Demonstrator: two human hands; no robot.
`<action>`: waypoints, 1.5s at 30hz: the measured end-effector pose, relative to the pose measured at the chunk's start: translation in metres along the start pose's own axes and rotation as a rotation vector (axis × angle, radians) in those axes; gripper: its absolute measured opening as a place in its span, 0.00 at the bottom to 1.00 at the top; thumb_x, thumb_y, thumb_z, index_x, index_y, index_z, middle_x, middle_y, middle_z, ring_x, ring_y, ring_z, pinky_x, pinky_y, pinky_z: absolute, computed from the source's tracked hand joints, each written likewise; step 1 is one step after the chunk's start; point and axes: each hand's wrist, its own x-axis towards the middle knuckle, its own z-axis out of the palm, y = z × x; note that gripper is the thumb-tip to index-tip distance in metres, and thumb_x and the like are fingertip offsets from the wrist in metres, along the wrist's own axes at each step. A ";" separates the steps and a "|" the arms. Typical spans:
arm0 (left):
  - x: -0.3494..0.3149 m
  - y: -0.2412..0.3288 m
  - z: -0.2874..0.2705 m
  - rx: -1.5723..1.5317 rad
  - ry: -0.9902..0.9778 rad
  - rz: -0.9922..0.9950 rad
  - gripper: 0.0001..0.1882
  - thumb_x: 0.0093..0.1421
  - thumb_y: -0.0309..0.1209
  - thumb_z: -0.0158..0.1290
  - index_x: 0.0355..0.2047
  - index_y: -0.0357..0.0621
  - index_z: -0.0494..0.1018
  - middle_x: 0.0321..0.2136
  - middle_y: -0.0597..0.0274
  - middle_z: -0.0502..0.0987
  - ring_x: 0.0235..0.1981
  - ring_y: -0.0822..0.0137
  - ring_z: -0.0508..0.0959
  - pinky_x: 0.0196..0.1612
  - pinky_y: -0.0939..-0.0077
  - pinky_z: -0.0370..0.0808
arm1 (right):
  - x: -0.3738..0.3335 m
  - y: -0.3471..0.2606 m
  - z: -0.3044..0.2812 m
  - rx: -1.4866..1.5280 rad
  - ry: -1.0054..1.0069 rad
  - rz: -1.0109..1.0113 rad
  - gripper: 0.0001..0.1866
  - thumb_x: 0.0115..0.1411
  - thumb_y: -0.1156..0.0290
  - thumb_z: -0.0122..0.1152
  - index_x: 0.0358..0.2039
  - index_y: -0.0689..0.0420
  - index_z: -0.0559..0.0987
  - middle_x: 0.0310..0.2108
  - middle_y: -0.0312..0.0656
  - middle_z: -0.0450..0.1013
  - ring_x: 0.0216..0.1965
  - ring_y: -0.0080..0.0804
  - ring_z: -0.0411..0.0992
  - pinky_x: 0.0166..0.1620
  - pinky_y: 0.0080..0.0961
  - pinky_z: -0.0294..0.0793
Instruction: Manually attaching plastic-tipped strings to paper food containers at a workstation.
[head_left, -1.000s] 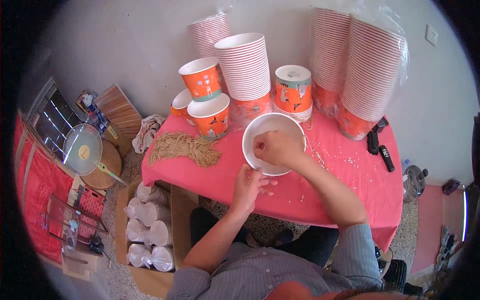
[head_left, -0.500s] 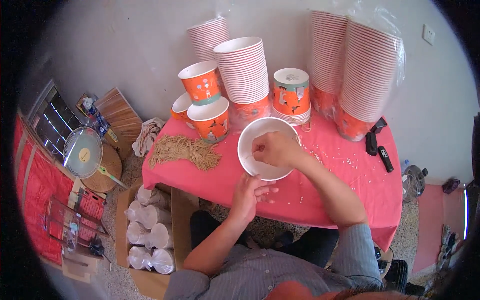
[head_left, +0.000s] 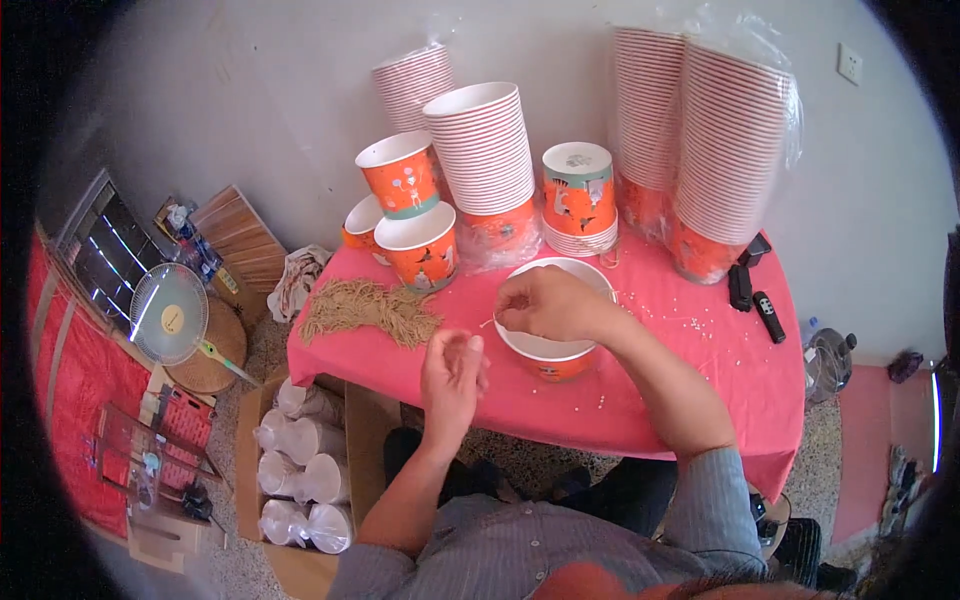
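Note:
My right hand (head_left: 548, 303) is over the left part of an orange paper bucket (head_left: 555, 370) with a white inside, its fingers pinched on a thin pale string (head_left: 489, 321). A short end of the string sticks out to the left, past the bucket's rim. My left hand (head_left: 452, 378) is raised near the table's front edge, left of the bucket and apart from it, fingers spread and nothing visible in them. Behind it, a bundle of tan strings (head_left: 368, 312) lies on the pink-covered table (head_left: 690, 400). The bucket stands upright, and my right forearm hides part of it.
Single orange buckets (head_left: 418, 250) and a tall nested stack (head_left: 485, 150) stand behind, with plastic-wrapped stacks (head_left: 735, 150) at the back right. Small white beads (head_left: 695, 323) lie scattered on the right. A box (head_left: 365, 440) of bagged white cups sits on the floor at left.
My left hand has left the bucket's rim and moved to the left. The bucket has gone from tilted to upright. My right hand has lifted slightly leftward, bringing the string's end outside the bucket.

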 end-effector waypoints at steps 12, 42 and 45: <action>0.037 0.015 -0.003 0.398 -0.155 0.205 0.10 0.75 0.33 0.56 0.38 0.38 0.78 0.25 0.62 0.81 0.26 0.74 0.78 0.30 0.73 0.73 | -0.006 -0.005 -0.004 0.005 0.004 -0.073 0.12 0.61 0.64 0.70 0.43 0.57 0.87 0.37 0.48 0.84 0.39 0.44 0.83 0.47 0.40 0.80; 0.042 -0.031 -0.023 0.235 -0.308 0.030 0.28 0.75 0.31 0.55 0.73 0.43 0.65 0.49 0.58 0.81 0.32 0.77 0.79 0.32 0.78 0.77 | -0.001 0.016 -0.002 -0.342 0.001 0.037 0.08 0.59 0.64 0.63 0.33 0.50 0.88 0.32 0.47 0.83 0.37 0.49 0.82 0.41 0.48 0.79; 0.049 -0.038 -0.024 0.324 -0.384 0.206 0.32 0.73 0.31 0.59 0.75 0.43 0.64 0.64 0.52 0.75 0.40 0.75 0.80 0.35 0.78 0.77 | -0.001 0.015 0.002 -0.378 0.027 0.017 0.08 0.60 0.63 0.63 0.33 0.49 0.88 0.32 0.47 0.84 0.37 0.50 0.83 0.41 0.49 0.79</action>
